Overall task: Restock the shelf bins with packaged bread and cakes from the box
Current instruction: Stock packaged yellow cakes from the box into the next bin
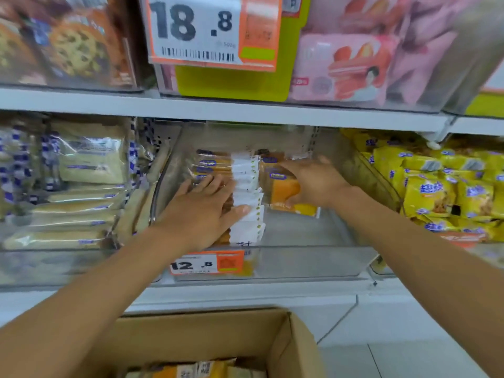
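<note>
Right grip [313, 181] clasps an orange cake packet [283, 190]; our left grip [203, 205] lies flat, fingers straight, on the stocked row [246, 186]. Below us the box [207, 336] holds more. Inside the clear bin [313, 264], our packet sits just right of that row, broad face toward us, so the right grip is nearer to seat it, we judge.
</note>
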Available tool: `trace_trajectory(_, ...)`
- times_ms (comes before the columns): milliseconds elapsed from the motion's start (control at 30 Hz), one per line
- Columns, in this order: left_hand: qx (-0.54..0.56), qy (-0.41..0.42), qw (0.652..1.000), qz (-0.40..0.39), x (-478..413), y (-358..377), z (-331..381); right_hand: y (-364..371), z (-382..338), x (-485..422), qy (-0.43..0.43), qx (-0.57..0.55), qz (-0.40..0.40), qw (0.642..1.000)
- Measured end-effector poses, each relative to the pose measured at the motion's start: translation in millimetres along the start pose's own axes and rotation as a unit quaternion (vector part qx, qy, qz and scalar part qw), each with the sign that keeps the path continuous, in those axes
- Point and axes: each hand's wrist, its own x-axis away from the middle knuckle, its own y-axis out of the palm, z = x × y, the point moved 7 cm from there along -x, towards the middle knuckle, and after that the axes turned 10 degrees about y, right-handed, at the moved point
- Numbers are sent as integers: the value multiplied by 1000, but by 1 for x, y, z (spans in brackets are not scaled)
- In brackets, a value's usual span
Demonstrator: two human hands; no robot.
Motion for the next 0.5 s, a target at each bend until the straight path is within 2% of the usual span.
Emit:
trace_trajectory(133,2,-6,1000,0,3,0,0,2,-2,-3,12,48,39,998)
trace_trajectory(267,4,-4,1000,5,4,0,0,16,-5,7,8,-35,-17,999)
trace_trajectory(367,1,-5,1000,13,4,-1,1,13,-6,-3,18,-109,-15,994)
trace_trajectory(500,7,-4,1000,11,5,-3,3,16,-3,-5,19,-135,-37,990)
